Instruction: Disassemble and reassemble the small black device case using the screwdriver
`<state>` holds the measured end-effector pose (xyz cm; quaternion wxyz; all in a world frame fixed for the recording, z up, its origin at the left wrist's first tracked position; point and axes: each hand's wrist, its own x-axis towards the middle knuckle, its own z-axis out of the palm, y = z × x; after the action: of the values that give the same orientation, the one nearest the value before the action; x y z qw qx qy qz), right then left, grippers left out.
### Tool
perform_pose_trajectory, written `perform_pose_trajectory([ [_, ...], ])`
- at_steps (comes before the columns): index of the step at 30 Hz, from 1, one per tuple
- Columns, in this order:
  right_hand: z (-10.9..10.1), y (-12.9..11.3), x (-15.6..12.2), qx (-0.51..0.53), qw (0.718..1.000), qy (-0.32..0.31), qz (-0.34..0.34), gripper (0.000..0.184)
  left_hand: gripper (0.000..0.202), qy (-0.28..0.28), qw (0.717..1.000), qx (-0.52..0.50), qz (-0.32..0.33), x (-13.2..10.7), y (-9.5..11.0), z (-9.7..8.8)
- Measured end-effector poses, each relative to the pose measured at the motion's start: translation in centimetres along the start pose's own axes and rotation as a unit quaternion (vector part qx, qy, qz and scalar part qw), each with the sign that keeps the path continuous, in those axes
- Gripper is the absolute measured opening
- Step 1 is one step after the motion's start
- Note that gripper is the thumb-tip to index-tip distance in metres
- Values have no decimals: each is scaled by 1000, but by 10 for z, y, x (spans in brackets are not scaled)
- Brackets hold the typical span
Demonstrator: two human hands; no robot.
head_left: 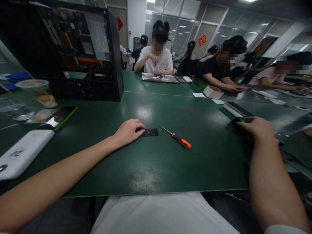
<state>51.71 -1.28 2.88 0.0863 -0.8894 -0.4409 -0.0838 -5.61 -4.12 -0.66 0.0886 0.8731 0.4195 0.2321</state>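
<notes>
On the green tabletop, my left hand (130,132) is closed over the left end of a small flat black rectangular piece (152,132), which lies on the surface. To its right rests a screwdriver (181,141) with an orange and black handle, its shaft pointing back towards the piece. Far to the right, my right hand (262,129) has its thumb and fingers around the edge of a dark object (235,121) showing a bit of green. Most of that object is hidden or blurred, so its kind is unclear.
An open black computer case (114,58) stands at the back left. Near it are a lidded cup (44,94), a green-edged phone (60,117) and a white device (25,152). A small box (213,92) sits back right. Co-workers (156,58) work across the table.
</notes>
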Motion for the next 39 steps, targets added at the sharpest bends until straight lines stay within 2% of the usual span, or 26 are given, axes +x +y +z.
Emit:
perform_pose_trajectory([
  [3,-8,-5,-7,24,1000,-8,18,51,24,-5,1000,-1,2,-1,4,-2],
  [7,-31,-26,-23,81,994,69,-12,48,40,-8,999,32,6,-3,8,-4],
  [10,-46,-54,-40,142,978,127,-89,43,33,-17,1000,8,9,-5,7,-3],
  [13,-52,-91,-65,211,945,143,-206,39,27,-17,998,-68,7,-4,6,0],
  [16,-48,-133,-102,263,899,114,-330,32,18,-15,993,-115,8,-4,9,2],
  [18,-42,-160,-137,286,862,76,-411,28,9,-28,992,-123,22,-4,14,3],
  [20,-34,-182,-178,328,783,3,-528,34,7,-33,990,-127,46,-5,19,3],
  [21,-31,-191,-198,332,753,-19,-568,37,7,-30,989,-130,59,-6,21,3],
  [23,-26,-204,-234,312,703,-63,-635,41,11,-12,987,-139,80,-7,25,3],
  [24,-25,-208,-247,309,688,-77,-652,42,13,-3,986,-143,87,-8,27,3],
  [27,-25,-211,-265,327,681,-100,-647,46,16,19,982,-156,106,-10,31,2],
  [30,-27,-209,-261,344,691,-129,-623,47,17,44,976,-173,127,-12,34,2],
  [36,-29,-211,-253,364,668,-170,-626,49,24,83,977,-143,138,-14,36,4],
  [38,-32,-210,-242,352,678,-160,-625,49,29,114,977,-128,126,-13,37,3],
  [39,-33,-208,-231,337,693,-147,-620,48,32,129,977,-125,114,-13,36,2],
])
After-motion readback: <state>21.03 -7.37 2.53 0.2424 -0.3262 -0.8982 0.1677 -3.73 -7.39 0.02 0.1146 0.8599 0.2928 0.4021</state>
